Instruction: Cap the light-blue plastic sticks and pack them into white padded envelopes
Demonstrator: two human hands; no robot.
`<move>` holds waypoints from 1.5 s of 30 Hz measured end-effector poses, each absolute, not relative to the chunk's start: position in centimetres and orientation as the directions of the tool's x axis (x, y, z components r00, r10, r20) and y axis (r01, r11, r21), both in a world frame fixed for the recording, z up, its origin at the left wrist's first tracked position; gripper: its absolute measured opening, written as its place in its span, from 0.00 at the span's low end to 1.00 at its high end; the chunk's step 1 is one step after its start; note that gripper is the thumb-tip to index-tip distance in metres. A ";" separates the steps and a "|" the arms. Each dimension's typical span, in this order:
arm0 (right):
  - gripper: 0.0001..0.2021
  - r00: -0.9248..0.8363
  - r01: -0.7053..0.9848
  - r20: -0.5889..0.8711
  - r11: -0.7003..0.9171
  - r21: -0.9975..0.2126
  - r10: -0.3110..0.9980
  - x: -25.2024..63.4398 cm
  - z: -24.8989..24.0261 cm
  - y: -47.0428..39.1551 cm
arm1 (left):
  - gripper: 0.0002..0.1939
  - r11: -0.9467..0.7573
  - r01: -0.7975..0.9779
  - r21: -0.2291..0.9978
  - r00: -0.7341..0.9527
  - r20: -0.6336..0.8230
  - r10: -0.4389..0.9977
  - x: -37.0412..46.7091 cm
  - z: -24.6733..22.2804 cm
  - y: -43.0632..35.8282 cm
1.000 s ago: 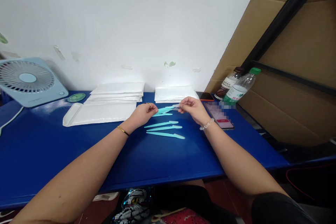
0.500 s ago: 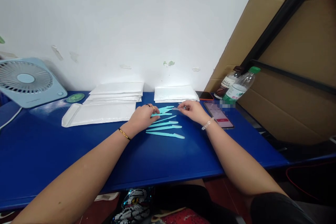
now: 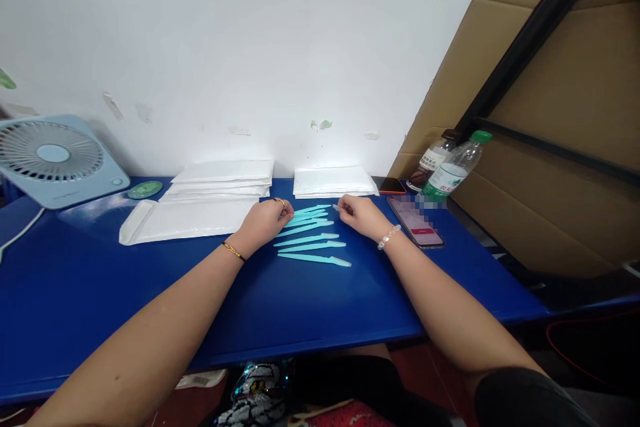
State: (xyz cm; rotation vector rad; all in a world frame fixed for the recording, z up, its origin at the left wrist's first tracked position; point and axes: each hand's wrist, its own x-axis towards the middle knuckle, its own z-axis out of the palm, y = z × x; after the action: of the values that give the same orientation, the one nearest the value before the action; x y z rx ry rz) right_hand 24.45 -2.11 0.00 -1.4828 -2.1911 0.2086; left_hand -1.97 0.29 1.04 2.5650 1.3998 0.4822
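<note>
Several turquoise eyebrow razors (image 3: pixel 315 257) lie roughly side by side on the blue table (image 3: pixel 320 307), handles to the left and heads to the right. At the far end of the row, my left hand (image 3: pixel 266 221) pinches the handle end of one eyebrow razor (image 3: pixel 316 209) between thumb and fingers. Just right of that razor's tip, my right hand (image 3: pixel 361 215) is closed in a pinch on a small clear cap (image 3: pixel 335 208). A narrow gap separates cap and razor. Fingers hide part of both.
White padded envelopes (image 3: pixel 220 172) are stacked at the back left, with a smaller stack (image 3: pixel 335 181) behind my hands. A phone (image 3: pixel 417 223) lies by my right wrist, near two bottles (image 3: pixel 453 170). A blue fan (image 3: pixel 60 160) stands far left beside a green disc (image 3: pixel 145 190).
The small clear cap has come away from the razor tips with my right hand. My left hand has shifted slightly left, and the razors near it lie more in line.
</note>
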 end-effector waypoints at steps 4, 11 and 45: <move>0.10 -0.259 0.656 0.327 0.415 -0.631 0.909 24.9 0.5 -2.5 | 0.10 -0.522 0.749 0.409 0.484 0.201 0.852 -1.9 1.5 0.0; 0.18 -0.135 0.263 0.209 0.238 -0.935 0.969 24.0 0.3 -2.1 | 0.09 -0.527 0.675 0.517 0.498 0.207 0.842 -1.8 1.3 -0.1; 0.01 -0.012 0.958 -0.037 0.001 -0.286 0.999 29.2 1.3 -1.9 | 0.08 -0.574 0.799 0.178 0.544 0.193 0.817 -1.5 0.7 -0.1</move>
State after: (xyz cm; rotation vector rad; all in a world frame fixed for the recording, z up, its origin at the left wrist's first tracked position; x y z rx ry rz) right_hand 29.16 -1.93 1.34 -2.0744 -2.0884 0.3445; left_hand -1.51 -0.09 0.75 2.6994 1.4151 0.3926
